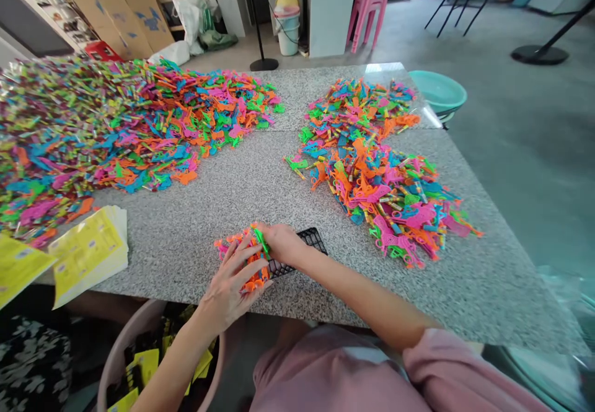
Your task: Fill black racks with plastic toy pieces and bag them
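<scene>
A black mesh basket [317, 238] lies on the stone table near its front edge, its left part filled with small orange and pink plastic toy guns [255, 283]. My left hand [232, 276] rests over these toy guns with its fingers spread. My right hand [282, 243] is closed on a green toy gun [261, 241] above the basket's middle, beside the left fingertips. Black mesh shows bare at the basket's right end. Part of the contents is hidden under my hands.
Heaps of colourful toy guns lie at the left [139, 121] and right [385, 183]. Yellow printed cards [90, 251] are stacked at the front left. A pink tub [106, 368] with yellow and black packs stands below the edge. A teal basin [439, 90] is beyond the right corner.
</scene>
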A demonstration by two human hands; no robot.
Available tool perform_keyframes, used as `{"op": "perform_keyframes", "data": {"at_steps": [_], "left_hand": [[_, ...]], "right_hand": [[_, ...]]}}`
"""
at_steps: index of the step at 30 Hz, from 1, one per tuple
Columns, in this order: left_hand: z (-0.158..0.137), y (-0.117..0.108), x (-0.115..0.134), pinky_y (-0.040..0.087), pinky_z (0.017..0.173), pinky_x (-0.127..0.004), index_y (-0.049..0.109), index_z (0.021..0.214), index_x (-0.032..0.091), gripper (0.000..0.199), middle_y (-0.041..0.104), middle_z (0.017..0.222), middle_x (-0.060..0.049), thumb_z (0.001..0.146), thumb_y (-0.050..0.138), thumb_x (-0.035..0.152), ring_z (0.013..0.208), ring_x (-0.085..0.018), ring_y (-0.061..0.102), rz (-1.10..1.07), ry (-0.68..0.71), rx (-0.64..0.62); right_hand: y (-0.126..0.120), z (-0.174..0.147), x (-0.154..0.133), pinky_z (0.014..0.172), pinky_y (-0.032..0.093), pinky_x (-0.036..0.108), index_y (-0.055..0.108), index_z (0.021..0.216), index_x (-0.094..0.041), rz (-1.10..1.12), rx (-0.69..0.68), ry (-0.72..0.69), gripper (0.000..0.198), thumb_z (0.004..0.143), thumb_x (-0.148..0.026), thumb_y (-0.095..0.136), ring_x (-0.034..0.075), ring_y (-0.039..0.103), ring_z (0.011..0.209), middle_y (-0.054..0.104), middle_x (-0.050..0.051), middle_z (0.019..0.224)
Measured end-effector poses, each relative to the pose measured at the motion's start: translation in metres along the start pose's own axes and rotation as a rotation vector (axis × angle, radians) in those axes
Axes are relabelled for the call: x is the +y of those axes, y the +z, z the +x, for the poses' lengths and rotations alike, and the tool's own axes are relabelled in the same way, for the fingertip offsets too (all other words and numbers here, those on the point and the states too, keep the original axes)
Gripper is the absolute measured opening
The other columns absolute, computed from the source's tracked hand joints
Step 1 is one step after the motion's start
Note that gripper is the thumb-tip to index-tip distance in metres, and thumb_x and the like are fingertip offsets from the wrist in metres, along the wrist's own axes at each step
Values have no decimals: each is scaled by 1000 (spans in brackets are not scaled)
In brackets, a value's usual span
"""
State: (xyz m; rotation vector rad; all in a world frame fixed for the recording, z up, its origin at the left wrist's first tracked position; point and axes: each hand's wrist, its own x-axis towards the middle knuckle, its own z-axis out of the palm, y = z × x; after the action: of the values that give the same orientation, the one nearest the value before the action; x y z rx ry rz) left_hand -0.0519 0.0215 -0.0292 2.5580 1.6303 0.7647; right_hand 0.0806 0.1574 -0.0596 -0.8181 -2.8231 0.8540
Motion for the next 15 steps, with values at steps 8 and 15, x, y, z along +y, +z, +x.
{"op": "perform_keyframes", "data": {"at_steps": [8,15], "left_hand": [[11,-6,0,28,116,-59,56,118,20,28,60,134,-10,90,61,22,145,-33,27,88,68,-86],[5,1,-12,29,116,-56,54,121,20,31,65,127,-9,91,59,23,144,-30,32,113,91,-25]], "right_hand": [[20,0,-2,72,47,26,58,114,-16,60,33,-32,26,89,-16,54,21,67,87,71,8,95],[-10,-47,47,95,44,34,56,118,-19,-11,499,141,35,84,-20,65,23,52,118,58,11,124]]}}
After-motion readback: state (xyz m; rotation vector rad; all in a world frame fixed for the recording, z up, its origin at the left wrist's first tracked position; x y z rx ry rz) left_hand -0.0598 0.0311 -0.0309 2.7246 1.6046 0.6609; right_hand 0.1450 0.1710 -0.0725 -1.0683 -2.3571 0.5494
